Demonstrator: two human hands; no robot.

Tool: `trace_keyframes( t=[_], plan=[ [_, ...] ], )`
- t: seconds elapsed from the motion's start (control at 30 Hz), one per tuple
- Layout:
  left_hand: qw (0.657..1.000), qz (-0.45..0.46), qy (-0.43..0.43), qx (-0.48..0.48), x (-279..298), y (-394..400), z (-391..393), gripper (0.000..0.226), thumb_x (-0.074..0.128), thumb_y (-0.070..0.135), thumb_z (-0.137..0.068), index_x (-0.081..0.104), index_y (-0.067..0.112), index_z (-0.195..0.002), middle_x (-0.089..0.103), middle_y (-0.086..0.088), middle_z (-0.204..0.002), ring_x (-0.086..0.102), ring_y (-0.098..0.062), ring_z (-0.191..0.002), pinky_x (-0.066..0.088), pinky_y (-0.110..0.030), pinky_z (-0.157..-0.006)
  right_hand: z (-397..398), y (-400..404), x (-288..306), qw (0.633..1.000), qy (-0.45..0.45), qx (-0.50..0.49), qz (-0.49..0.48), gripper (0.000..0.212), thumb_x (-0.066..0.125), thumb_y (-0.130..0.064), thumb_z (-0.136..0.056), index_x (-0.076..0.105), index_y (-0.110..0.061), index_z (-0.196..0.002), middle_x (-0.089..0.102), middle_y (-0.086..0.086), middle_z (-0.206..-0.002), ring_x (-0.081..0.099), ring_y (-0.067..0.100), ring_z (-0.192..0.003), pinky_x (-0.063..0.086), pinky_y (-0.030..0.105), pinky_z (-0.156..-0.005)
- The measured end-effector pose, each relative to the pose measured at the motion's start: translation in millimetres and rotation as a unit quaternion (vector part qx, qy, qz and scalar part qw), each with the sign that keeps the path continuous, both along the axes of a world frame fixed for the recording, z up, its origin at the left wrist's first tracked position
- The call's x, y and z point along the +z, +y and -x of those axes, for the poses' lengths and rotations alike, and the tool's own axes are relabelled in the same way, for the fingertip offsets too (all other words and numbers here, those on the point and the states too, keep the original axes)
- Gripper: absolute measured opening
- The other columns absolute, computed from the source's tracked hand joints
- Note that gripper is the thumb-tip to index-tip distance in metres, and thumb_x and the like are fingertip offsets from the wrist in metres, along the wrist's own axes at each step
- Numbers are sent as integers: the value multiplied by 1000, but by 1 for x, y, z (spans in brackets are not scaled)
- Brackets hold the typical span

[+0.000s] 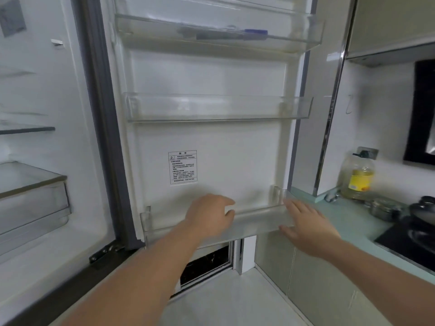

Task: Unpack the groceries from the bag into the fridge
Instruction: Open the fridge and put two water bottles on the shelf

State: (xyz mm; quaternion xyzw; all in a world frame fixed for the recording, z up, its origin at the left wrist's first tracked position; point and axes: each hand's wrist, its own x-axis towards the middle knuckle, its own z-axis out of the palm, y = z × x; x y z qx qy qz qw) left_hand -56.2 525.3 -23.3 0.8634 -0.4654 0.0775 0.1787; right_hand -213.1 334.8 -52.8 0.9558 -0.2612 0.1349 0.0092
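The fridge door (211,74) stands wide open in front of me, with three clear plastic door shelves. My left hand (210,214) rests over the rim of the lowest door shelf (256,221), fingers curled on its edge. My right hand (306,223) lies flat against the right end of that same shelf, fingers spread. The middle door shelf (219,108) holds nothing. The top door shelf (219,34) carries a dark flat item with a blue end (255,32). No grocery bag is in view.
The fridge interior (30,184) with glass shelves and a drawer is at the left. A teal counter (353,222) at the right holds an oil bottle (357,177), a metal pot (383,208) and a black cooktop (409,241). White floor lies below.
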Motion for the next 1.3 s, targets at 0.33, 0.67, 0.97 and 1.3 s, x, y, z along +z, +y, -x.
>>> trace_keyframes(
  t=[0.33, 0.67, 0.97, 1.3],
  plan=[
    [975, 4, 0, -223, -21, -71, 113, 46, 59, 40, -86, 56, 28, -130, 62, 2, -125, 57, -20, -114, 44, -32, -96, 139, 17, 1, 987, 62, -145, 8, 70, 50, -44, -90, 21, -21, -149, 31, -1, -152, 28, 19, -141, 27, 38, -113],
    [897, -60, -74, -432, -13, -112, 323, 56, 59, 45, -79, 45, 37, -133, 51, 8, -132, 51, -21, -120, 42, -36, -97, 392, 94, 0, 908, -26, -417, -25, 68, 50, -50, -89, 23, -28, -147, 40, -3, -143, 37, 20, -134, 31, 41, -108],
    [767, -29, -121, -629, -12, -102, 455, 55, 52, 52, -84, 42, 36, -136, 47, 6, -139, 44, -20, -127, 32, -40, -104, 491, 216, 22, 771, -36, -636, -11, 71, 52, -57, -85, 23, -35, -146, 34, -5, -147, 33, 24, -136, 26, 52, -109],
    [666, -15, -72, -742, -13, -71, 454, 57, 53, 54, -82, 44, 35, -135, 50, 5, -137, 47, -20, -126, 36, -38, -102, 453, 318, 15, 616, -69, -785, 6, 70, 57, -62, -81, 33, -35, -141, 40, -1, -143, 35, 23, -134, 27, 48, -109]
  ],
)
